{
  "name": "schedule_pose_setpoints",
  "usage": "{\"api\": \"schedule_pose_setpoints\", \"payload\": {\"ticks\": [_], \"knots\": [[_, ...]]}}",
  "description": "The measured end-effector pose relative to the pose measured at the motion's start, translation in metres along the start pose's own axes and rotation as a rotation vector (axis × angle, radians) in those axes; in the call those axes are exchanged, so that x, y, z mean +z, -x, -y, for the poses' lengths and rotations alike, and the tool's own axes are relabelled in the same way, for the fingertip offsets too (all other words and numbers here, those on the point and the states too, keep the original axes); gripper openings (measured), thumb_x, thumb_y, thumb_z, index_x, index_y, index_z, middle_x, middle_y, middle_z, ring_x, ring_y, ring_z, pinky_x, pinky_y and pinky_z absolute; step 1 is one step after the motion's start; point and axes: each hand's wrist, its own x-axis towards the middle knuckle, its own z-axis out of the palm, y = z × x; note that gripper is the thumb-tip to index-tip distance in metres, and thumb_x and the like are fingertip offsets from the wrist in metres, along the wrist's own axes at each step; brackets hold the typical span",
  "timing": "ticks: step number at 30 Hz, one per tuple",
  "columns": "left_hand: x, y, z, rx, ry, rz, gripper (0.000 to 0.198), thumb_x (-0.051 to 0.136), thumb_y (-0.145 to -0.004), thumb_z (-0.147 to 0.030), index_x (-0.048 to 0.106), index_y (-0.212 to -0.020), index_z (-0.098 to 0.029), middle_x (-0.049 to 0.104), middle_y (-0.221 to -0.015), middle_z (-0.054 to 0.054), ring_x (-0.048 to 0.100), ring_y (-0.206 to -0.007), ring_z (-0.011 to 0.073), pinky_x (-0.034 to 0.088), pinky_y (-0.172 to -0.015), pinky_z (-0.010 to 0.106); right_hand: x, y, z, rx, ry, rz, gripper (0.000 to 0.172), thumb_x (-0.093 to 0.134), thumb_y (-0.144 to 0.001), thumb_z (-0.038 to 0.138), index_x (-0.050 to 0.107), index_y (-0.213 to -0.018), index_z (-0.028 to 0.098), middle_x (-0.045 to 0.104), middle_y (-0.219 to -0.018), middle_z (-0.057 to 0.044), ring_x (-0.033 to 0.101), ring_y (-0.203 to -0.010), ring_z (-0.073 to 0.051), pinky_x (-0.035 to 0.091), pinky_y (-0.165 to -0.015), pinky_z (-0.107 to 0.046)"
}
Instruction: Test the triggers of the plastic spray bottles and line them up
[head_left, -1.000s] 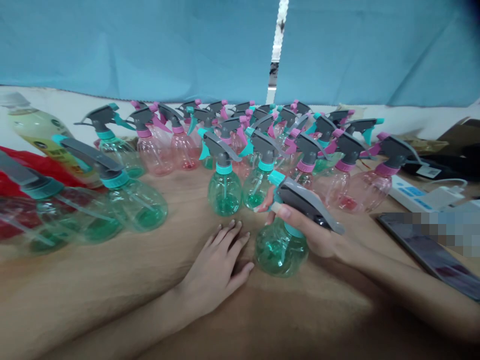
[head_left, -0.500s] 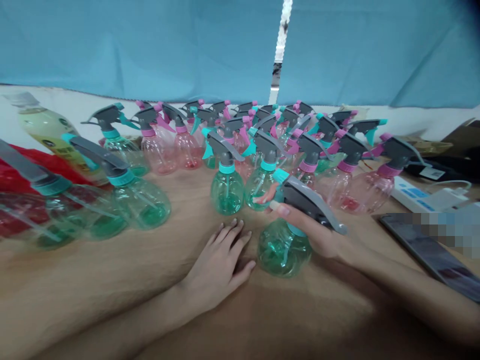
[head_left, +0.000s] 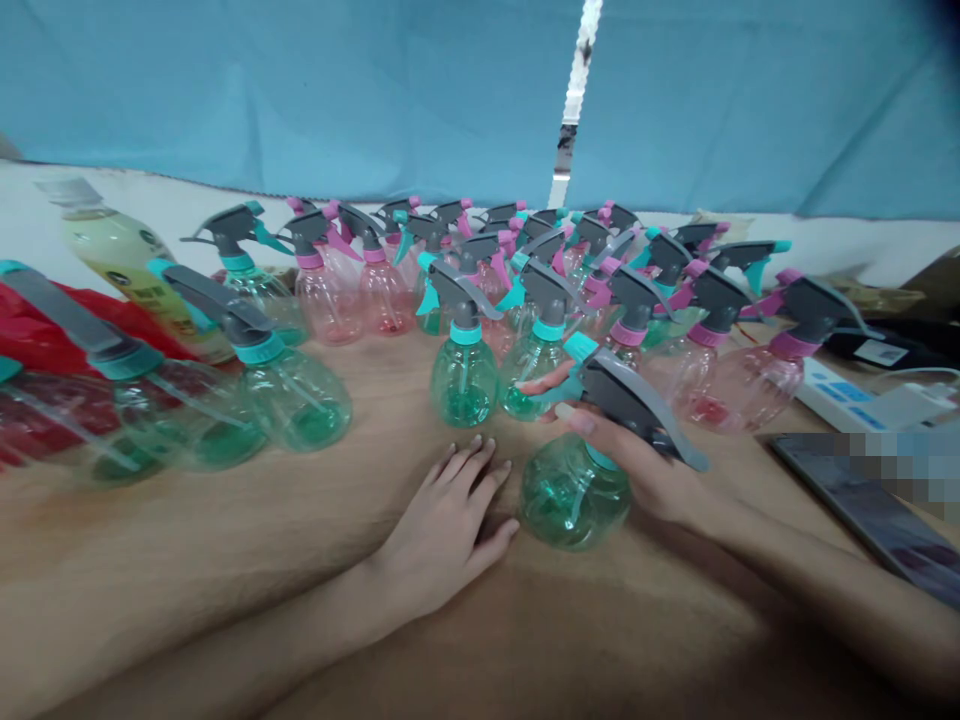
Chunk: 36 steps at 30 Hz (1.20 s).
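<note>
My right hand [head_left: 637,455] is wrapped round the neck of a green spray bottle [head_left: 574,500] with a grey and turquoise trigger head. Its thumb lies along the near side of the head and a finger reaches out by the trigger; the other fingers are partly hidden. The bottle is slightly tilted, close to the tabletop. Flat on the wooden table [head_left: 247,570] rests my left hand [head_left: 446,535], fingers stretched out, just left of that bottle and holding nothing. Behind it stands another green spray bottle [head_left: 465,380].
Several pink spray bottles [head_left: 757,385] and green ones crowd the back. More green spray bottles [head_left: 300,400] stand at left, near a red plastic bag [head_left: 45,320] and a yellowish bottle [head_left: 127,250]. At right lie a phone [head_left: 847,500] and a white power strip [head_left: 840,395].
The whole scene has shifted slightly to the right in view. Both hands keep nearly the same pose, the right one still round the green spray bottle.
</note>
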Motion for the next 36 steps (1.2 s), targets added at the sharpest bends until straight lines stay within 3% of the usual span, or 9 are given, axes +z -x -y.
{"api": "schedule_pose_setpoints", "payload": {"ticks": [10,19,36], "knots": [[0.0011,-0.0001,0.0006,0.001,0.006,-0.009,0.048,0.049,-0.095,-0.041,0.047,-0.134,-0.012,0.044,-0.145,0.016,0.036,-0.136,0.0300,0.032,-0.109,0.049,0.0003,0.0001,-0.0017,-0.007,0.005,-0.003,0.023,0.059,-0.088,0.041,0.063,-0.107,0.028,0.067,-0.104,-0.001,0.060,-0.087,-0.019,0.048,-0.088,-0.038],[-0.0002,-0.0006,-0.0007,-0.001,-0.026,0.018,0.050,0.053,-0.094,-0.039,0.048,-0.134,-0.010,0.044,-0.145,0.017,0.037,-0.136,0.0299,0.032,-0.109,0.048,0.0008,0.0002,-0.0008,-0.008,-0.021,0.014,0.022,0.058,-0.090,0.039,0.062,-0.109,0.028,0.065,-0.109,-0.001,0.061,-0.097,-0.019,0.047,-0.090,-0.035],[-0.0025,-0.0016,-0.0017,-0.011,-0.033,0.050,0.051,0.053,-0.094,-0.040,0.048,-0.135,-0.009,0.043,-0.146,0.017,0.036,-0.136,0.0302,0.032,-0.110,0.048,0.0003,0.0020,-0.0005,-0.005,-0.016,0.005,0.021,0.059,-0.089,0.040,0.063,-0.107,0.030,0.066,-0.104,0.002,0.059,-0.085,-0.016,0.048,-0.084,-0.033]]}}
